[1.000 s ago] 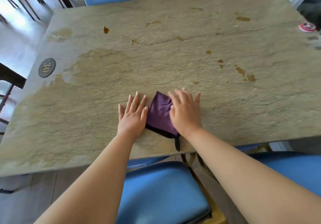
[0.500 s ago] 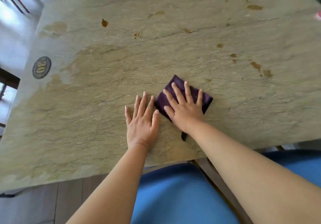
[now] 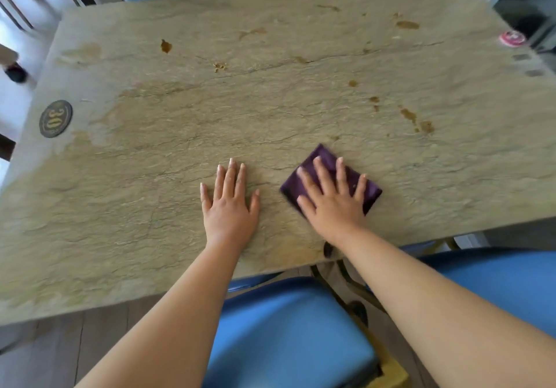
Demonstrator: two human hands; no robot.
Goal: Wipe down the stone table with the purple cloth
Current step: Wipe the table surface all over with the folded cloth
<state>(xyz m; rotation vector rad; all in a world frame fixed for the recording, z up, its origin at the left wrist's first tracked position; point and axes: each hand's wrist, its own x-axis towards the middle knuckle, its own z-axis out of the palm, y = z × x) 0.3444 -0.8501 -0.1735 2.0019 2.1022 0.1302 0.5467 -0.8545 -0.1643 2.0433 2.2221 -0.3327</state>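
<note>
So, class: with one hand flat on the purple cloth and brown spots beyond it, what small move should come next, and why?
Probably slide the right hand, pressing flat on the purple cloth, forward and rightward to the brown spots. They lie just beyond the cloth, unwiped, on the stone table. The left hand rests flat on bare stone and can brace.

Purple cloth [image 3: 370, 190] (folded) on stained stone table [image 3: 270, 101]
</note>
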